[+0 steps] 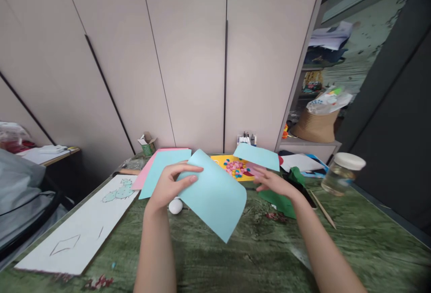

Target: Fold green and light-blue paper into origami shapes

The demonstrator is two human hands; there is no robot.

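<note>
My left hand (175,180) grips a light-blue sheet of paper (215,194) by its left side, thumb on top. The sheet is raised over the table and bends slightly. My right hand (272,181) reaches forward on the right, fingers apart and holding nothing. Just beyond those fingers is a smaller light-blue piece of paper (257,155); whether it lies on something or hangs in the air I cannot tell. Green paper (281,202) lies under my right wrist. A white egg-shaped object (175,206) sits beside my left wrist.
At left lies a white board (79,225) with a cactus drawing. Behind are pink and blue sheets (164,167), a yellow sheet (220,160) with colourful pompoms (236,168), and pens (247,139). A lidded jar (341,175) and a pencil (323,210) are at right.
</note>
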